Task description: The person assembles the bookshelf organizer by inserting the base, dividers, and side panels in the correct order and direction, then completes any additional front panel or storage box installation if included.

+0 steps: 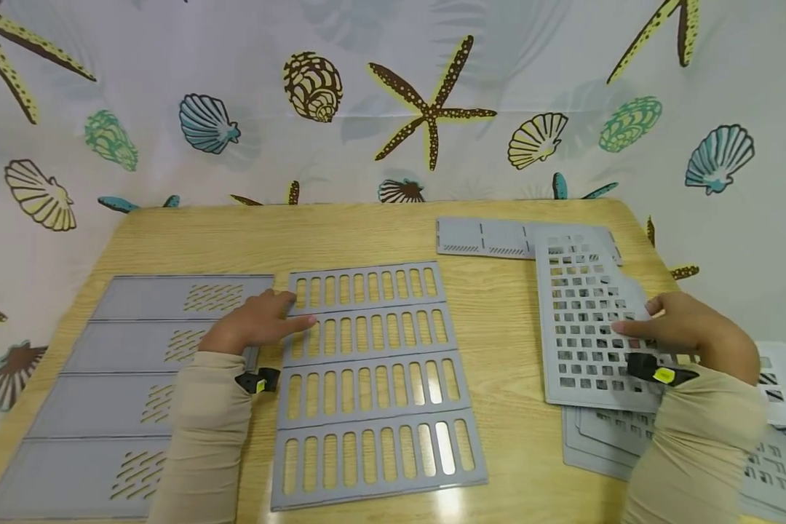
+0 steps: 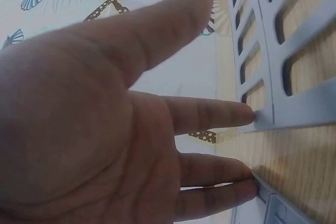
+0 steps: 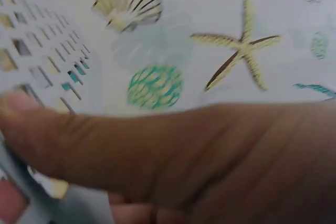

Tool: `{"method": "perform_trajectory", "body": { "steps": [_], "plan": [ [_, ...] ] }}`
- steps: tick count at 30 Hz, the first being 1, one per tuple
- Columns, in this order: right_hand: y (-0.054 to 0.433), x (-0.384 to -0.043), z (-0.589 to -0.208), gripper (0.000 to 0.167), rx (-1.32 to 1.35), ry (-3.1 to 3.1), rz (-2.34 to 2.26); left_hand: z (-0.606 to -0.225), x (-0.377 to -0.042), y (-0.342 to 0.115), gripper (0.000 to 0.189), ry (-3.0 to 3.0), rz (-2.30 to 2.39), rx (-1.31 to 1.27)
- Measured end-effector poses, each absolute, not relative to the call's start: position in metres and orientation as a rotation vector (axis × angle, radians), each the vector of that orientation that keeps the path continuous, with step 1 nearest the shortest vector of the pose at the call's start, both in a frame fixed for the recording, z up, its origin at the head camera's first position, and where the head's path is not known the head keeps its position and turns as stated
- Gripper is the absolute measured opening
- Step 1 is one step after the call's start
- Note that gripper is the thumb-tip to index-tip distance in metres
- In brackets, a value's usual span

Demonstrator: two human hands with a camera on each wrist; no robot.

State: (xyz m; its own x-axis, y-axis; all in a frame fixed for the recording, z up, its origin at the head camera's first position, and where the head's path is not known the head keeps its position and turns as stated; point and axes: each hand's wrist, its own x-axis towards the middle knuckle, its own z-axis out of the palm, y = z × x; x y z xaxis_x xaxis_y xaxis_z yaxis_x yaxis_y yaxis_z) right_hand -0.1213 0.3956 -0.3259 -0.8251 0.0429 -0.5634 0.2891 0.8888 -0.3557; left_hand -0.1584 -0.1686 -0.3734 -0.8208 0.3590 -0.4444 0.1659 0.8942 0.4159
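so from where i'm sitting, the head cam gives the best layout. the right hand (image 1: 691, 331) is over on the right side of the table (image 1: 504, 335), pinching the grid panel (image 1: 578, 323), a grey sheet full of small square-ish holes. up top i only get its thumb lying across the face. the right wrist cam is blurry but fills in a bit: a fingertip shows low by the panel's edge, past the thumb, and bits of teal and tan peek through the holes.

the left hand (image 1: 252, 325) isn't gripping anything, fingers pretty straight and thumb well apart from them. from the head cam i can't tell what it touches, it just covers the gap between the slotted panel (image 1: 375, 361) in the middle and the plain panel (image 1: 131, 349) on the left. left wrist cam sorts that out: one fingertip is at the slotted panel's corner, two more are down at the plain panel's edge, and the thumb sticks out clear of both.

stuff only the head cam gets me: a grey strip (image 1: 460, 234) along the back, partly under the grid panel's far end, and a stack of sheets (image 1: 586, 445) below its near end, partly behind the sleeve (image 1: 704, 444). the shell-print cloth (image 1: 347, 164) shows up in all three views.
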Motion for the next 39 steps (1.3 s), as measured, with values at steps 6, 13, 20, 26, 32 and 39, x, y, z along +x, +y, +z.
{"method": "perform_trajectory", "body": {
  "steps": [6,13,20,26,32,39],
  "plan": [
    [0.371,-0.123,-0.309,0.044,0.001,2.726,-0.983,-0.377,-0.160,-0.167,0.072,2.546,0.559,0.408],
    [0.329,-0.148,-0.331,0.029,-0.399,3.019,-1.390,-0.381,-0.162,-0.165,0.068,2.467,0.642,0.463],
    [0.297,-0.177,-0.366,0.032,-0.410,3.109,-1.448,-0.386,-0.161,-0.160,0.063,2.492,0.683,0.517],
    [0.289,-0.186,-0.374,0.019,-0.623,3.120,-1.497,-0.389,-0.163,-0.158,0.062,2.601,0.607,0.549],
    [0.288,-0.190,-0.379,0.016,-0.610,3.150,-1.478,-0.390,-0.164,-0.157,0.062,2.612,0.619,0.526],
    [0.284,-0.199,-0.389,0.035,-0.729,3.125,-1.556,-0.394,-0.163,-0.153,0.059,2.706,0.592,0.440]
  ]
}}
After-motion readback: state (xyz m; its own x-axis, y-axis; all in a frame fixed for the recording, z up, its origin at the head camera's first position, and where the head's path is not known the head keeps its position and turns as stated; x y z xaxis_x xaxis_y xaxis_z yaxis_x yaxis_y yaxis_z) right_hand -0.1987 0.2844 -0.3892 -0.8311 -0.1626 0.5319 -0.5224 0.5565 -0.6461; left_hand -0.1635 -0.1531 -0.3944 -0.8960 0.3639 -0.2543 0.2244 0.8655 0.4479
